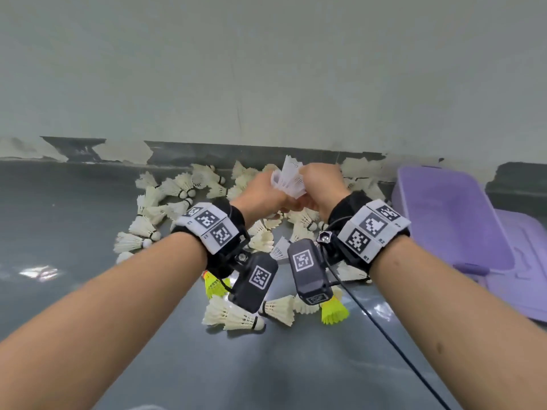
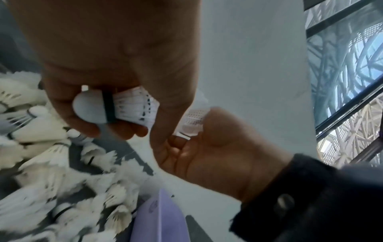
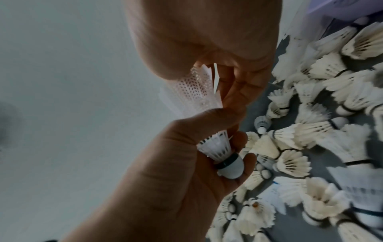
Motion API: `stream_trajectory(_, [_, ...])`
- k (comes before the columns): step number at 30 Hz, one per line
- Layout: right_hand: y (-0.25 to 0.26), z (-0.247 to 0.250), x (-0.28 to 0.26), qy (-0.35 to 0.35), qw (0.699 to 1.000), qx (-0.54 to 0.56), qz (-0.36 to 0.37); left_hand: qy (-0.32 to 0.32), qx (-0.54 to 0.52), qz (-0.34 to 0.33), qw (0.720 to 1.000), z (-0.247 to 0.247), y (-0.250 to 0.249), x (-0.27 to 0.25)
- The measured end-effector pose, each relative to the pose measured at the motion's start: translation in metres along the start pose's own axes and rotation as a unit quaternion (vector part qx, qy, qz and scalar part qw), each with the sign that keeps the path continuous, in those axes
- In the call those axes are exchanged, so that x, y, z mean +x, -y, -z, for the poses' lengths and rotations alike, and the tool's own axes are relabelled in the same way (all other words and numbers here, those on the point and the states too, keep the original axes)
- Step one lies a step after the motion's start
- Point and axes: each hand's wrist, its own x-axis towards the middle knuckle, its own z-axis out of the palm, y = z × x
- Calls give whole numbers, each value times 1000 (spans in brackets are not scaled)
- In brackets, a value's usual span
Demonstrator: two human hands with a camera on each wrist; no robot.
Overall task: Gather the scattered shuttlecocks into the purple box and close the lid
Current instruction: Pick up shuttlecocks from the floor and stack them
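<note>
Scattered shuttlecocks (image 1: 154, 202) lie on the floor (image 1: 74, 208) by the wall. Above them the left hand (image 1: 260, 193) curls round a white plastic shuttlecock (image 1: 288, 179) near its cork; the right hand (image 1: 321, 184) pinches its skirt. The purple box (image 1: 450, 217) stands open at right.

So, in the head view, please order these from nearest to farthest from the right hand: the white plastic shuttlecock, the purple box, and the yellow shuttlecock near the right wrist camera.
1. White plastic shuttlecock: held between the right hand and left hand.
2. Purple box: on the floor to the right.
3. Yellow shuttlecock: on the floor, nearer the person.
</note>
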Motion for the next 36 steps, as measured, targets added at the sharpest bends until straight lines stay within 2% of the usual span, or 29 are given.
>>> stream_trajectory(2, [-21,-14,13,-8,999,-29,-23,10,-39,-11,999,-16,28,8])
stream_trajectory(3, [-36,-24,23,-20,998,-55,1,12,-59,-15,998,-24,42,13])
stream_trajectory(4, [-44,-31,28,-26,998,-40,-41,13,-68,-19,997,-30,55,15])
stream_trajectory(6, [-64,-45,34,-23,996,23,-79,25,-53,-41,997,-37,76,21])
stream_trajectory(7, [-74,-53,35,1,994,59,-91,35,-41,-52,997,-38,87,25])
stream_trajectory(8, [-84,-59,36,2,991,100,-84,41,-29,-59,997,-39,94,28])
stream_trajectory(10, [-97,-67,36,-2,992,106,-65,47,-31,-58,997,-39,109,35])
stream_trajectory(15, [-126,-60,33,-18,995,-23,-98,65,-135,-9,989,-62,135,43])
stream_trajectory(19, [-144,-35,26,-24,977,-180,-112,66,-180,2,981,-82,150,43])
stream_trajectory(22, [-144,-19,26,-15,957,-278,-82,69,-187,4,980,-81,143,48])
stream_trajectory(26, [-140,-11,42,26,939,-337,-60,47,-149,-23,987,-53,120,66])
stream_trajectory(32, [-158,-20,74,81,927,-365,-29,-4,-51,-36,998,-8,82,67])
stream_trajectory(36, [-182,-32,84,150,914,-376,-36,-39,13,-7,999,4,56,51])
